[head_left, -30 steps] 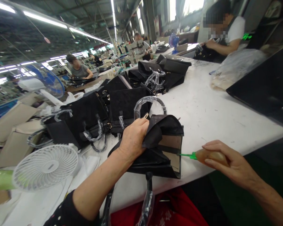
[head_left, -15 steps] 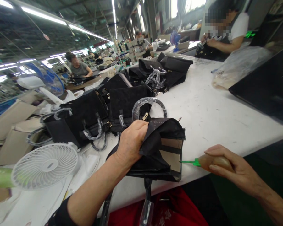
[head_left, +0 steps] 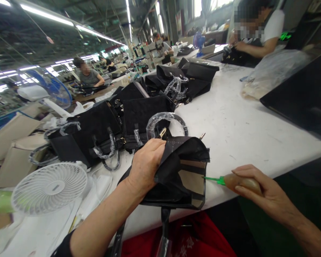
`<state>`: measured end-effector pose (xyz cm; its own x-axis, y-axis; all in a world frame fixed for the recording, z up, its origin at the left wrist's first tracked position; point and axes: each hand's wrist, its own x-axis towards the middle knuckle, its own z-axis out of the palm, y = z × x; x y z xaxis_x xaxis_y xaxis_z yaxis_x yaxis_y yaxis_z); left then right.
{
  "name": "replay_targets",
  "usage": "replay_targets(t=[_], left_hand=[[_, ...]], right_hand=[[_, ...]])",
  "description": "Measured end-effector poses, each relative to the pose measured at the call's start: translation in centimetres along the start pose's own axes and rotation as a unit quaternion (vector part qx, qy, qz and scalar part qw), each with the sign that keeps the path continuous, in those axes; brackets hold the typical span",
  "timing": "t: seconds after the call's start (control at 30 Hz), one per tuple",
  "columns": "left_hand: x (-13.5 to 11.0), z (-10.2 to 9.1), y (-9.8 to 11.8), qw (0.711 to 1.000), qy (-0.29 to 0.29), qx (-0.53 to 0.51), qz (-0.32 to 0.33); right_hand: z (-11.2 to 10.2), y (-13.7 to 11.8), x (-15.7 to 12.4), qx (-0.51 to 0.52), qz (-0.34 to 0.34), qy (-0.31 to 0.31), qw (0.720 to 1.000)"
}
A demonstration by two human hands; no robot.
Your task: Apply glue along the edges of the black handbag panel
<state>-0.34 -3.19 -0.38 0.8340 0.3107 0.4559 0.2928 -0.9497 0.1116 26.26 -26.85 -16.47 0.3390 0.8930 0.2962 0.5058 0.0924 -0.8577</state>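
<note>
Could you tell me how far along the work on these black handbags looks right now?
Looks done: several black handbags with plastic-wrapped handles stand grouped on the white table. In hand: the left hand grips an open black bag at the table edge, while the right hand points a green-nozzled bottle at its tan inner panel. Left: I cannot tell how much of that bag remains, or whether more wait.

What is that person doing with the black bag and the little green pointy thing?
The person's left hand grips a black bag lying at the near edge of a white table, bunching its dark lining. The right hand holds a small bottle whose green nozzle touches the bag's tan inner panel. More black bags with plastic-wrapped handles are lined up behind, and a white fan stands at the left.
</note>
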Motion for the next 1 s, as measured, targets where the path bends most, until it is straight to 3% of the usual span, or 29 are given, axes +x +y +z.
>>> replay_targets(t=[0.13, 0.27, 0.43, 0.57, 0.83, 1.0], left_hand=[[-0.3, -0.3, 0.4, 1.000, 0.013, 0.002, 0.016], [-0.7, -0.5, 0.7, 0.999, 0.032, 0.006, 0.033], [-1.2, -0.6, 0.8, 0.998, 0.053, -0.007, 0.046], [-1.9, -0.6, 0.9, 0.998, 0.052, -0.020, 0.033], [-3.5, -0.8, 1.7, 0.998, 0.044, -0.049, 0.008], [-3.7, -1.0, 2.2, 0.998, 0.040, -0.056, 0.004]], right_hand=[[0.2, 0.0, -0.1, 0.039, -0.007, -0.058, 0.998], [0.2, 0.5, 0.0, -0.004, 0.002, 0.007, 1.000], [-0.1, 0.0, 0.0, 0.062, 0.021, -0.069, 0.995], [0.0, -0.3, 0.0, 0.025, 0.034, 0.022, 0.999], [0.3, -1.5, -1.0, 0.048, 0.031, -0.015, 0.998], [0.7, -2.0, -1.5, 0.009, 0.029, 0.029, 0.999]])
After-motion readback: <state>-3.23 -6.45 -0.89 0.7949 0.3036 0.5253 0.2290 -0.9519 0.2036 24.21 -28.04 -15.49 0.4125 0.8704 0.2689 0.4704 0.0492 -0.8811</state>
